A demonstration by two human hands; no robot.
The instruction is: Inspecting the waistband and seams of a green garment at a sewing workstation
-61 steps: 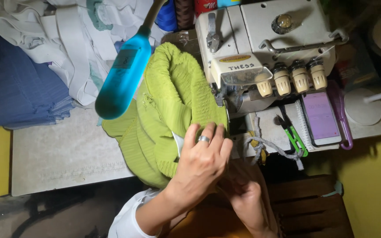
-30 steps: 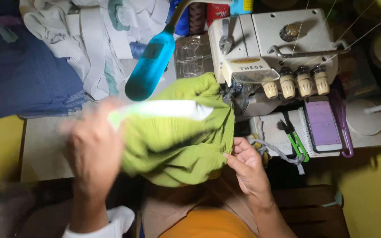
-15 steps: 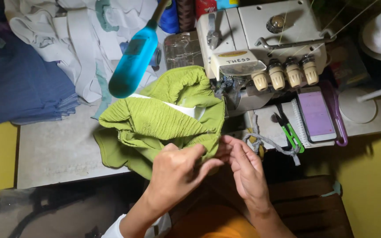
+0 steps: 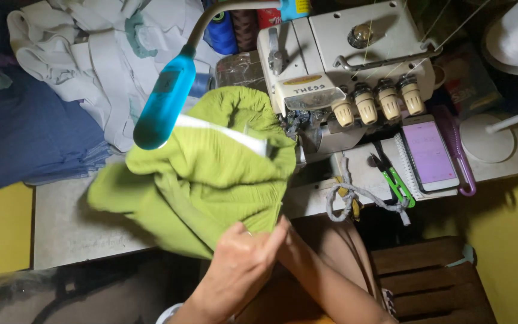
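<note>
Fingers (image 4: 265, 240) of left hand (image 4: 241, 264) curl shut, pinching lower edge of green garment (image 4: 211, 180). Right hand hidden under cloth, grip cannot tell. Garment bunched over surface (image 4: 67, 228) edge, in front of serger (image 4: 343, 66). Looks soft, light, limp, likely stretchy; white elastic band (image 4: 223, 133) probably firmest hold.

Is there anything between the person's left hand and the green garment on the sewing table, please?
Nothing visible does. The left hand already grips the lower edge of the green garment, fingers closed on the cloth. The right hand is hidden behind the left hand and the cloth, so its contact cannot be told.
</note>
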